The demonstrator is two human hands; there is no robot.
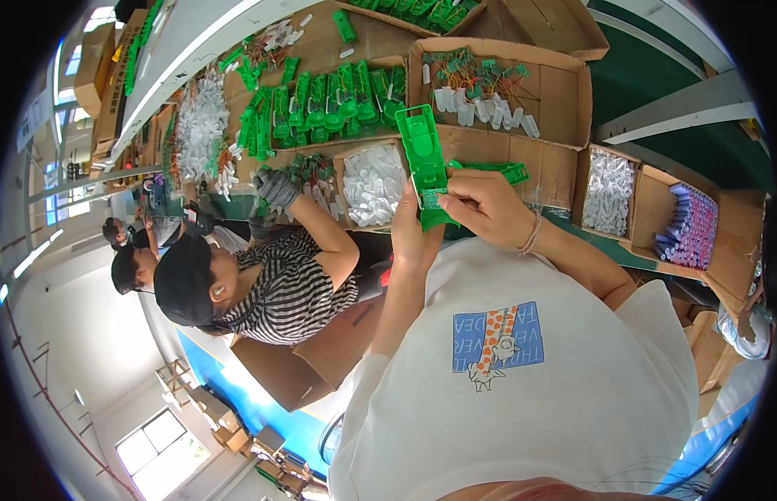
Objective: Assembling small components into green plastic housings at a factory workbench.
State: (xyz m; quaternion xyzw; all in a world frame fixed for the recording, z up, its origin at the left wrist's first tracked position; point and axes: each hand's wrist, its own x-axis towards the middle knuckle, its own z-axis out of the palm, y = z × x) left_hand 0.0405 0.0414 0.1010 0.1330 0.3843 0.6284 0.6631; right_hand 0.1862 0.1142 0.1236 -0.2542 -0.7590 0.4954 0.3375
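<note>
Grip of the left hand point(416, 238) is closed around the lower part of a green plastic casing point(423, 159), keeping it raised in front of the chest. Its long axis runs nearly up and down the view, leaning a little: the end with an open rectangular frame points away from the body and slightly left, the other end back toward the white shirt point(522, 426). Thumb and fingertips of the right hand point(491, 209) meet the casing near that closer end; whether they pinch a part there, I cannot tell. Beyond the right hand lies a second green casing point(514, 173), roughly crosswise. Left of the held casing sits a heap of white pieces point(373, 188).
</note>
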